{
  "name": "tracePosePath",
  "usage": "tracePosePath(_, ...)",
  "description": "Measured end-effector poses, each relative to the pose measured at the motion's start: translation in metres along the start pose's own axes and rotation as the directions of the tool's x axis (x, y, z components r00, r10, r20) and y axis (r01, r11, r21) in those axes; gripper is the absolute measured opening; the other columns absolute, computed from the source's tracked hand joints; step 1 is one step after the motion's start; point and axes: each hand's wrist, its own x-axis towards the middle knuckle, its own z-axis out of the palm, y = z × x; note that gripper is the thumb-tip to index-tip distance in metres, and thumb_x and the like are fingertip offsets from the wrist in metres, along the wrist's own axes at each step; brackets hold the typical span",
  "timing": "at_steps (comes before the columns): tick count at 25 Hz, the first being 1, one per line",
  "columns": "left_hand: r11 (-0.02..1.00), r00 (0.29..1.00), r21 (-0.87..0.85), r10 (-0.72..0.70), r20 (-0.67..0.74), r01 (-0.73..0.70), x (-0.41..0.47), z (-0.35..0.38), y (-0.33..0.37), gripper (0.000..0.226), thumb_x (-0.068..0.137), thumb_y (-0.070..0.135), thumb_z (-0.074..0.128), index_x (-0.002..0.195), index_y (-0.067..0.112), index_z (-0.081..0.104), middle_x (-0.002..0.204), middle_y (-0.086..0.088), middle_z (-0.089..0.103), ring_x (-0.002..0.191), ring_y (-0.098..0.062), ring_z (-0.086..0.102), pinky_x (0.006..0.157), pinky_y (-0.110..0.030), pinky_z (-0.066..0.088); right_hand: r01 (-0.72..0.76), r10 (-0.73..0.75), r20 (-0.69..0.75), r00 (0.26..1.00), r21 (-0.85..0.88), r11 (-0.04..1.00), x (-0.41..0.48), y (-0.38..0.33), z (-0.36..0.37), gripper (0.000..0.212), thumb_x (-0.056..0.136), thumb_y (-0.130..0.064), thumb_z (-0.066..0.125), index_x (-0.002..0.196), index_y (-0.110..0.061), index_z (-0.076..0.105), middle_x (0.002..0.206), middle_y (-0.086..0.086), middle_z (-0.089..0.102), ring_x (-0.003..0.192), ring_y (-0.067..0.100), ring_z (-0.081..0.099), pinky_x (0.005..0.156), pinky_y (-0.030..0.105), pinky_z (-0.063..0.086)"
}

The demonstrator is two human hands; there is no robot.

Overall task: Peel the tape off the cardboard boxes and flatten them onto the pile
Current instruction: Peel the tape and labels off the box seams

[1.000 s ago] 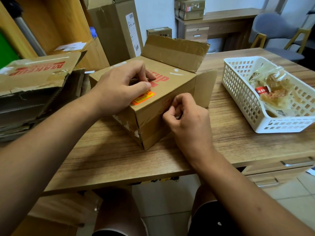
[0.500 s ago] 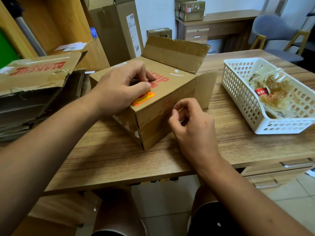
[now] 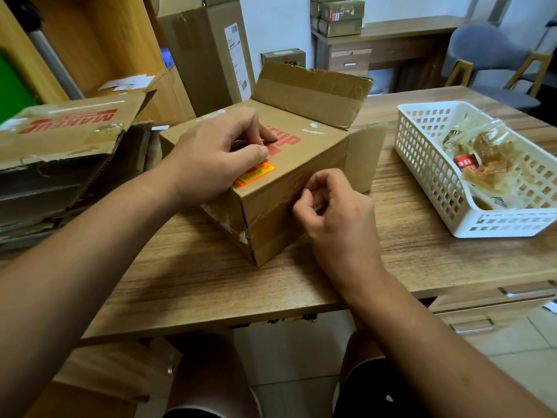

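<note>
Across the middle of the frame runs a wooden table (image 3: 196, 285); at left sits the pile (image 3: 60, 152) of flattened cardboard, at centre the cardboard box (image 3: 316, 146) with one flap up, at right a white basket (image 3: 422, 164). The left hand (image 3: 208, 158) rests atop the box, fingers bent; whether it grips, I cannot tell. The right hand (image 3: 337, 218) pinches the tape (image 3: 272, 217) on the box's near side, below an orange sticker (image 3: 256, 173)

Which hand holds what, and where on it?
Left hand rests on top of the cardboard box, fingers curled; right hand works at tape on its side. A pinch cannot be told.
</note>
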Motion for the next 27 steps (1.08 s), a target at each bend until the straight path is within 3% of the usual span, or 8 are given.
tracePosePath(9, 1.000, 1.000, 0.015, -0.004, 0.000, 0.004, 0.001, 0.000, -0.002, 0.020, 0.089, 0.039, 0.052, 0.088, 0.020, 0.058, 0.113, 0.017, 0.067, 0.113, 0.002, 0.058, 0.096, -0.039, 0.051, -0.022, 0.022, 0.020, 1.000, 0.020, 1.000, -0.003, 0.001, -0.002, 0.008, 0.086, -0.009, 0.067, 0.088, -0.012, 0.059, 0.061, -0.007, 0.055, 0.057, 0.011, 0.050, 0.052, 0.025, 0.042)
tracePosePath(16, 1.000, 1.000, 0.013, -0.002, -0.005, 0.002, 0.000, 0.000, 0.000, 0.020, 0.089, 0.039, 0.052, 0.088, 0.020, 0.058, 0.113, 0.017, 0.068, 0.113, 0.003, 0.058, 0.095, -0.038, 0.050, -0.024, 0.023, 0.025, 0.999, 0.030, 0.999, -0.006, 0.000, -0.008, 0.012, 0.093, -0.015, 0.068, 0.103, -0.013, 0.061, 0.064, -0.014, 0.051, 0.057, 0.006, 0.050, 0.054, 0.026, 0.045)
tracePosePath(20, 1.000, 1.000, 0.013, -0.007, -0.001, 0.007, 0.001, 0.000, 0.001, 0.020, 0.088, 0.040, 0.052, 0.088, 0.021, 0.058, 0.113, 0.017, 0.067, 0.113, 0.001, 0.058, 0.094, -0.035, 0.050, 0.024, -0.024, 0.006, 1.000, 0.000, 1.000, -0.005, 0.001, -0.003, 0.009, 0.093, -0.014, 0.067, 0.101, -0.011, 0.063, 0.068, -0.013, 0.052, 0.057, 0.004, 0.048, 0.053, 0.031, 0.047)
tracePosePath(27, 1.000, 1.000, 0.002, -0.012, 0.000, 0.012, 0.000, 0.000, 0.001, 0.020, 0.089, 0.040, 0.051, 0.088, 0.021, 0.058, 0.113, 0.016, 0.067, 0.113, 0.002, 0.058, 0.093, -0.032, 0.050, 0.071, -0.073, -0.018, 0.997, -0.082, 0.994, 0.003, 0.001, 0.003, 0.007, 0.087, -0.010, 0.066, 0.091, -0.008, 0.061, 0.063, -0.010, 0.049, 0.053, 0.009, 0.046, 0.051, 0.027, 0.040)
